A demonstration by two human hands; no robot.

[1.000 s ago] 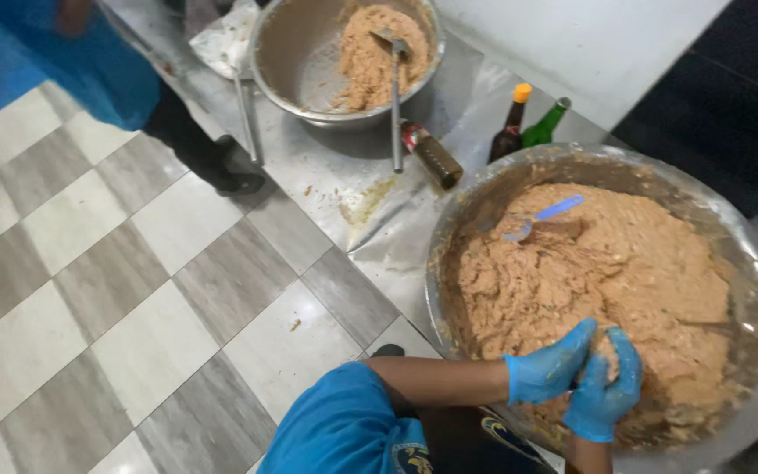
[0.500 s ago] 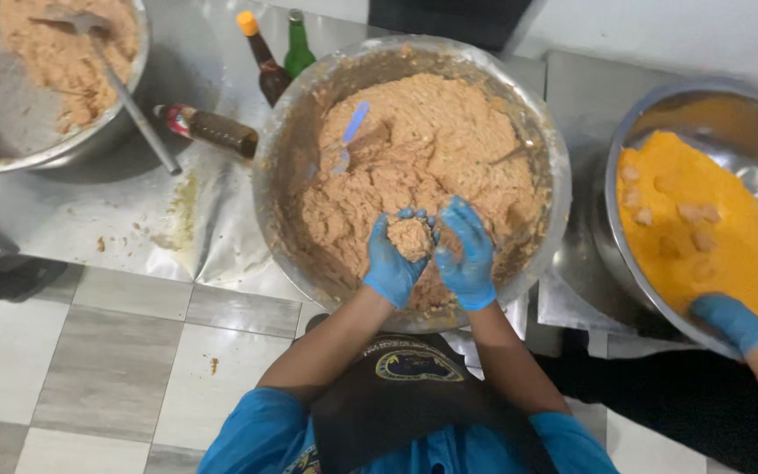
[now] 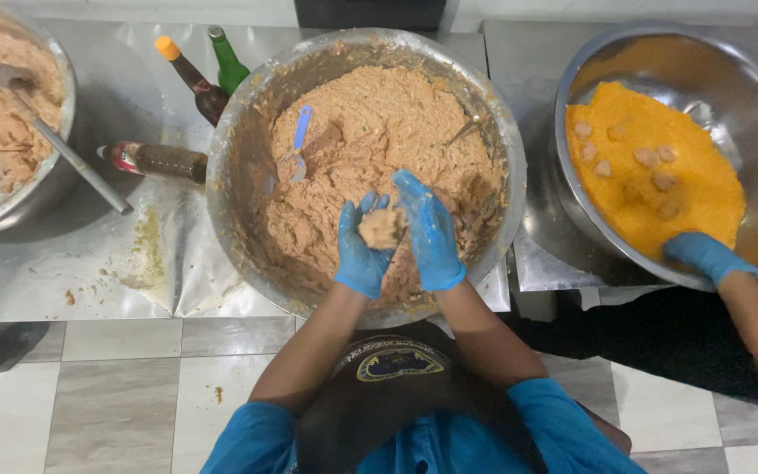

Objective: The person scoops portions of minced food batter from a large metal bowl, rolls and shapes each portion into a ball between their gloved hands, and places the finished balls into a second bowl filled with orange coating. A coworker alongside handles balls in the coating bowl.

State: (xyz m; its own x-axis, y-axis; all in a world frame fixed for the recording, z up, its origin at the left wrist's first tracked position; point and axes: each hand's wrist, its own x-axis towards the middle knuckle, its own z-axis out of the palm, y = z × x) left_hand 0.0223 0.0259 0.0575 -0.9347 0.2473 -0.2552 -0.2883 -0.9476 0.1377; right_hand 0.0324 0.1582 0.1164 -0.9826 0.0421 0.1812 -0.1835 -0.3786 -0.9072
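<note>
- Over the big steel bowl (image 3: pixel 493 132), we cup a lump of mince mixture (image 3: pixel 382 227) between left hand (image 3: pixel 362 247) and right hand (image 3: pixel 430 230), fingers curled around it.
- It looks soft and sticky (light too); hold it in the palms.

I'm looking down on what reads as a commercial kitchen or food-prep room: a steel-topped desk (image 3: pixel 63 281) carrying oversized metal mixing bowls (image 3: pixel 247 123) heaped with minced paste, another bowl (image 3: pixel 747 79) of orange crumb coating, sauce bottles (image 3: pixel 188 79), grey-and-white floor tiles (image 3: pixel 89 395), and blue disposable gloves (image 3: pixel 704 254) on the workers.
</note>
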